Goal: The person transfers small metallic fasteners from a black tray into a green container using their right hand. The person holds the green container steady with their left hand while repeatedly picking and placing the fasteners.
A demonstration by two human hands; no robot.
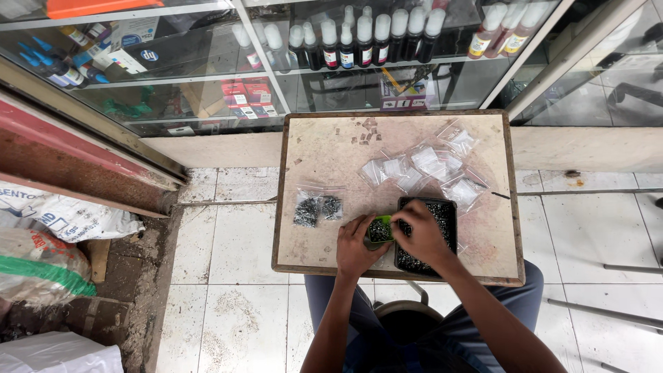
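Left hand point(356, 245) holds a small bag of dark screws point(379, 230) at near desk point(324, 152) edge | right hand point(423, 233) pinches the bag's green top, over black tray point(442, 211) of screws | two filled bags point(316, 207) lie left | empty clear bags point(428, 169) lie far.

Table point(324, 148): left half mostly bare, open for passage from the left and far edges. Two filled bags point(316, 207) lie left of centre, near the left hand point(356, 249). Empty bags point(425, 169) are scattered over the far right. Black tray point(435, 214) takes up the near right; right hand point(421, 235) lies across it. A strip right of the tray is free.
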